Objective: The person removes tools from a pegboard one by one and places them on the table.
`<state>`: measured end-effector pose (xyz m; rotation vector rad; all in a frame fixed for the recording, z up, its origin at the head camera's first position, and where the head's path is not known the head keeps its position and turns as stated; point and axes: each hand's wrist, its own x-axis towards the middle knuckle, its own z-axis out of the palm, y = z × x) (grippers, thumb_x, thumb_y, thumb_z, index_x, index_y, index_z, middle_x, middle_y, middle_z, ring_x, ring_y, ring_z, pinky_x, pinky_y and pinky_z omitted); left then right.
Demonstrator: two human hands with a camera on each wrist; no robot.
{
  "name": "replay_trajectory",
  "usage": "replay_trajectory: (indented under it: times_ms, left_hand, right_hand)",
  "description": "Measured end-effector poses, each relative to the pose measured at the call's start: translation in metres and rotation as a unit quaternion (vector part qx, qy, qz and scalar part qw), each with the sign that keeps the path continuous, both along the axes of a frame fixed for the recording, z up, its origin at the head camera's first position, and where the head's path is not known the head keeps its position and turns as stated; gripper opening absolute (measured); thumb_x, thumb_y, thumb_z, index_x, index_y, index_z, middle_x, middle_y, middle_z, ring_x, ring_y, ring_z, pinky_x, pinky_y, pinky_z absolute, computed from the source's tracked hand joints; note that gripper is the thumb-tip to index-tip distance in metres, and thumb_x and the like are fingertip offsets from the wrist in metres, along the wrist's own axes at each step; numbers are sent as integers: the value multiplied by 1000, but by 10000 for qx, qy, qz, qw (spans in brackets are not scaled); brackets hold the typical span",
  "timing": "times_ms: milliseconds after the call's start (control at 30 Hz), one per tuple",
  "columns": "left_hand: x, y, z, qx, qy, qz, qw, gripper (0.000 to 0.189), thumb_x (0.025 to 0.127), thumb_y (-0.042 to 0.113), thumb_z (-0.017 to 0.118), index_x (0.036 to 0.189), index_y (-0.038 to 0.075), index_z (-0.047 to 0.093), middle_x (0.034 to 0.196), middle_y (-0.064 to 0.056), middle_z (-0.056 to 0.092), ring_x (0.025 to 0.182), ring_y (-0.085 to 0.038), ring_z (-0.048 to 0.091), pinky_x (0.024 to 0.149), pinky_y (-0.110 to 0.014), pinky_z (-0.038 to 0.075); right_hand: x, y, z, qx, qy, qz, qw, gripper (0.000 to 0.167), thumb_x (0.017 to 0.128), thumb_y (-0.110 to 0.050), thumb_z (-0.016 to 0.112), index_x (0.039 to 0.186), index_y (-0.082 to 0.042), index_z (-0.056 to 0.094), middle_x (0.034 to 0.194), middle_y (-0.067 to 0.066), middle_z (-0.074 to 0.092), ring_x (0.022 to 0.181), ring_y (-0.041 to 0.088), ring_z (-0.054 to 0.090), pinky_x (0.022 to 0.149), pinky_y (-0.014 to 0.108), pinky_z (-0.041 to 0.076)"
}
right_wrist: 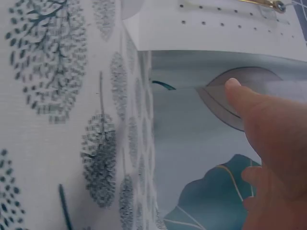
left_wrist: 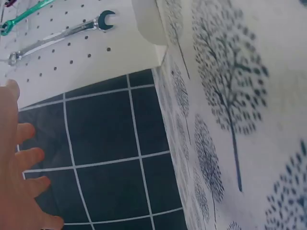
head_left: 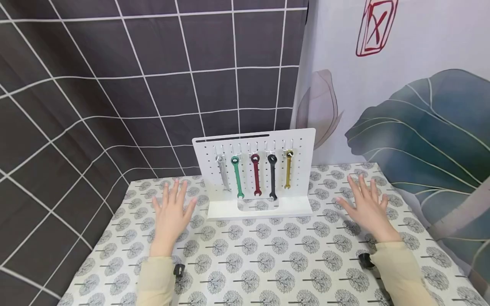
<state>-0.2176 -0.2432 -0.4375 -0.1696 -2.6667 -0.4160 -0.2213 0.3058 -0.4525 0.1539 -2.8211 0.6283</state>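
Left hand (head_left: 170, 216) and right hand (head_left: 367, 209) lie spread wide, empty. Five wrenches (head_left: 256, 175) on the pegboard (head_left: 246, 185) appear rigid, fairly heavy, slippery; mid-handle offers the surest hold.

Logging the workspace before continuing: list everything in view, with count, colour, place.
pegboard stand: 1, white, on tablecloth
silver wrench: 1, silver, leftmost on stand
green wrench: 1, green, second
red wrench: 1, dark red, third
black wrench: 1, black, fourth
gold wrench: 1, gold, rightmost
hooks: one per wrench, clear, upper stand
tablecloth: 1, white with grey trees, under stand
grid backdrop: 1, dark with white lines, behind left
leaf-print backdrop: 1, pale, behind right
black pieces: 2, black, at sleeves
sleeves: 2, beige, forearms
left grip: 1, bare, left of stand
right grip: 1, bare, right of stand
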Motion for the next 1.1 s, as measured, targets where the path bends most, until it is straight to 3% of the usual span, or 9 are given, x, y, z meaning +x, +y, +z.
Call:
replay_trajectory:
  times_ms: [167,400,567,733,900,1100]
  left_hand:
    - [0,1,3,443,-25,-181,9989,69,104,52,46,158,12,31,164,-16,25,151,-43,11,112,-73,4]
    - [-5,3,15,1152,203,-672,9909,66,101,39,61,154,7,39,160,-17,34,148,-43,22,116,-64,14]
    - [-13,7,37,1717,239,-994,9798,66,98,35,66,154,11,41,159,-14,37,146,-41,30,114,-64,23]
    - [-20,13,65,2202,409,-1174,9675,64,96,34,70,152,13,45,155,-13,43,142,-40,39,111,-63,29]
    - [-30,22,87,2418,464,-1199,9618,62,96,35,71,150,15,48,152,-11,48,141,-37,41,112,-57,33]
    - [-43,30,102,2766,417,-1362,9504,61,96,32,71,149,14,50,151,-10,49,139,-34,44,113,-48,35]
  right_hand:
    - [1,0,8,-178,28,94,9998,83,103,-52,48,163,-16,2,164,24,-10,145,51,-20,101,78,-17]
    - [4,-4,27,-473,379,229,9979,78,104,-44,51,163,-15,8,164,28,2,148,53,-7,106,76,-13]
    - [7,-7,43,-662,786,442,9937,72,104,-36,54,161,-10,18,162,30,14,147,54,7,108,76,-8]
    - [8,-14,61,-1070,1091,713,9857,66,104,-29,57,159,-7,27,158,29,28,142,56,23,109,76,9]
    - [11,-26,77,-1520,1000,779,9802,62,105,-31,56,158,-9,31,155,27,36,137,55,34,107,70,26]
    - [8,-42,83,-2020,750,1069,9706,57,105,-29,55,154,-5,37,153,23,43,133,47,45,105,59,37]
